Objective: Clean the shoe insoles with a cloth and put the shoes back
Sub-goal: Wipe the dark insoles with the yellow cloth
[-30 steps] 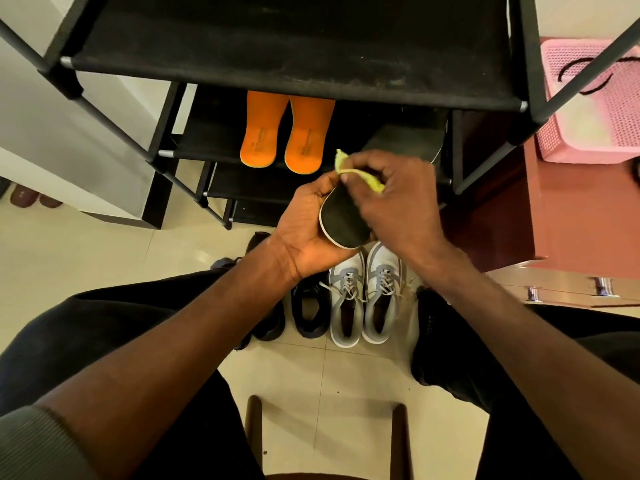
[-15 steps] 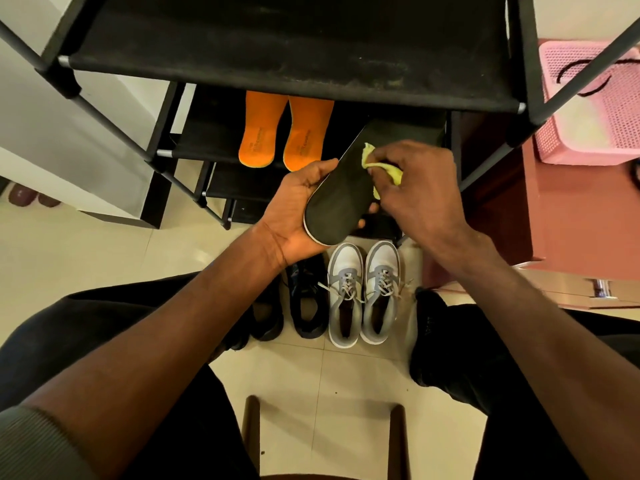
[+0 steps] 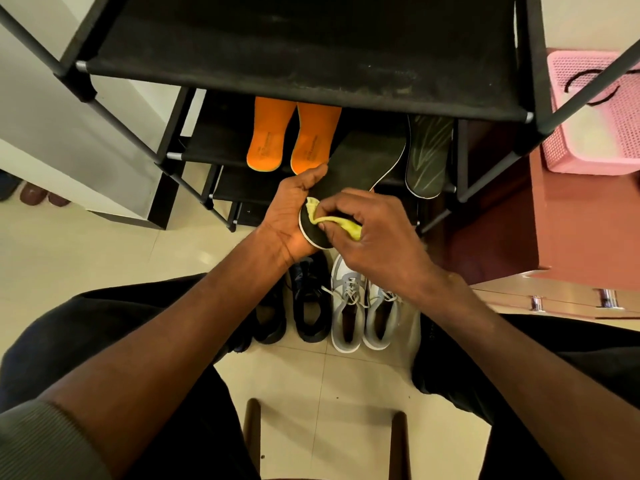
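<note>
Surroundings, head view: furniture and floor only.
A pink perforated basket (image 3: 620, 133) is seen at upper right, resting on a reddish-brown cabinet (image 3: 540, 216); a black cord is draped over the basket rim. Chrome drawer handles (image 3: 537, 303) are noted below the cabinet top. Cream floor tiles (image 3: 104, 258) are seen throughout. Two wooden chair posts (image 3: 252, 441) are visible at the bottom edge.

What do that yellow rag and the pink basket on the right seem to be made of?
The yellow rag looks like soft woven or microfibre cloth: it bunches and folds limply under the right hand. The pink basket looks like moulded plastic, matte, its walls pierced in a regular mesh.
</note>
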`<state>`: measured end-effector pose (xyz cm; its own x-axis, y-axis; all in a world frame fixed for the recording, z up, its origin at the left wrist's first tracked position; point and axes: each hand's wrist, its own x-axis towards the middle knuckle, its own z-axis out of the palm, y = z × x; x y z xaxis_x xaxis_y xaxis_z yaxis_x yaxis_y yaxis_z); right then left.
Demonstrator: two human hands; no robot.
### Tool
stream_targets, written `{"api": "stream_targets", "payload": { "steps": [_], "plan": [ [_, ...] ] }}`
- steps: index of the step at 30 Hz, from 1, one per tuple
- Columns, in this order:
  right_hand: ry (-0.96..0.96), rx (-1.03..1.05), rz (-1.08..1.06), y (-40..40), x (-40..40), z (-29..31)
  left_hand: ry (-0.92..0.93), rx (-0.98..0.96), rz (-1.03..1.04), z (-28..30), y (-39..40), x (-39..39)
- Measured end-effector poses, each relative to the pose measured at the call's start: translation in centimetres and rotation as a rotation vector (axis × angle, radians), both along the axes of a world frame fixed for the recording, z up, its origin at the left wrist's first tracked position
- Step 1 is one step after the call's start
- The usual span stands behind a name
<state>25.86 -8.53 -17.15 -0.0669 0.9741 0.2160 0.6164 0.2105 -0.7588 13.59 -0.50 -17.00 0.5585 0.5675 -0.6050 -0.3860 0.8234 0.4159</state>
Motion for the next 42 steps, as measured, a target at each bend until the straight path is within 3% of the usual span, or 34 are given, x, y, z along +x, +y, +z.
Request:
{"api": "stream_targets", "payload": {
  "steps": [6, 9, 11, 13, 16, 20, 24, 29, 31, 34, 42],
  "plan": [
    [-0.34, -0.021, -0.217, 1.9, 4.3, -1.3, -0.011, 0.061, -0.022, -0.8, -0.2, 0.3],
    [-0.338, -0.075, -0.396, 2.8, 6.5, -0.9, -0.013, 0.1, -0.037, -0.5, -0.5, 0.3],
    [-0.22, -0.115, -0.489, 3.2, 7.2, -0.6, -0.024, 0.124, -0.051, -0.2, -0.6, 0.2],
    [-0.116, -0.13, -0.47, 2.9, 6.7, -0.1, -0.007, 0.132, -0.071, 0.0, -0.5, 0.2],
    [-0.047, -0.103, -0.235, 1.7, 3.3, 0.7, 0.01, 0.113, -0.082, 0.4, -0.4, 0.3],
    [-0.06, -0.025, -0.035, 0.4, 0.4, 0.7, 0.019, 0.085, -0.09, 0.7, -0.5, 0.2],
    [-0.334, -0.009, -0.137, 1.1, 2.5, 0.7, 0.04, 0.073, -0.107, 0.7, -1.0, 0.5],
    [-0.475, -0.091, -0.418, 2.3, 6.5, 1.2, 0.124, 0.18, -0.174, 0.4, -1.2, 0.4],
    [-0.441, -0.118, -0.524, 2.7, 8.1, 1.2, 0.107, 0.173, -0.187, 0.7, -1.2, 0.2],
    [-0.231, -0.1, -0.557, 3.1, 8.3, 1.4, 0.073, 0.16, -0.171, 0.8, -1.1, 0.2],
    [0.149, 0.0, -0.105, -0.1, -0.8, 1.6, 0.015, 0.081, -0.059, 1.5, -1.4, 0.4]
  ]
}}
